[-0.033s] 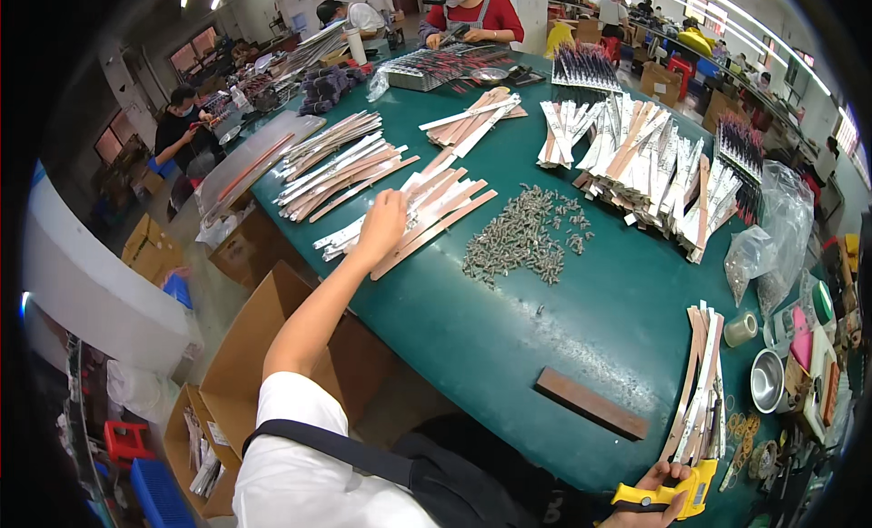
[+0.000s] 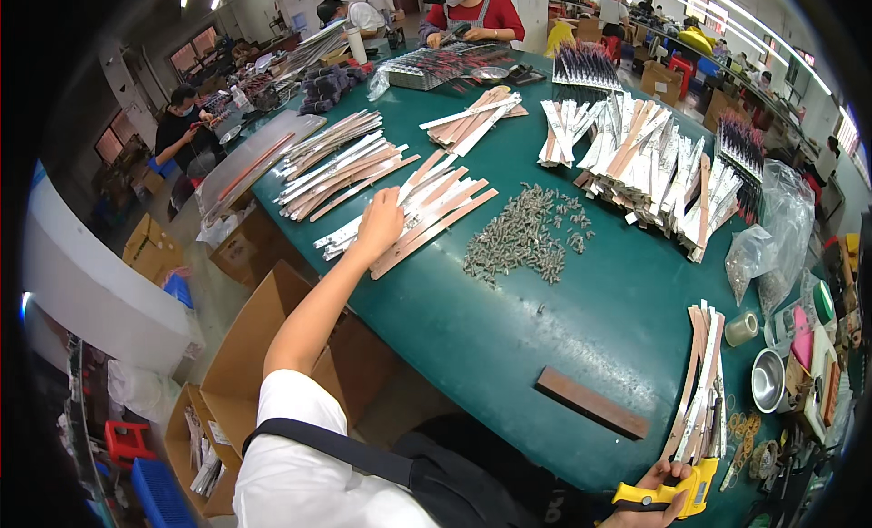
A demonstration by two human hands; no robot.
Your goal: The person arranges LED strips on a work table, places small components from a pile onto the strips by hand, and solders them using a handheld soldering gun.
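Left hand (image 2: 381, 224): I see fingers curled over flat white-and-tan strips (image 2: 442, 210), left of centre; can't tell if they've pinched any, tbh
Right hand (image 2: 661, 492): wrapped round a yellow-and-black handheld tool (image 2: 700, 488), lower right

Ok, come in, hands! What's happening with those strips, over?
Left fingers at the strip pile. Right fingers around yellow tool. Small metal pieces beside pile, not blocking.

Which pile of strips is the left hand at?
The pile of strips immediately left of the small metal pieces; only there does the left hand rest.
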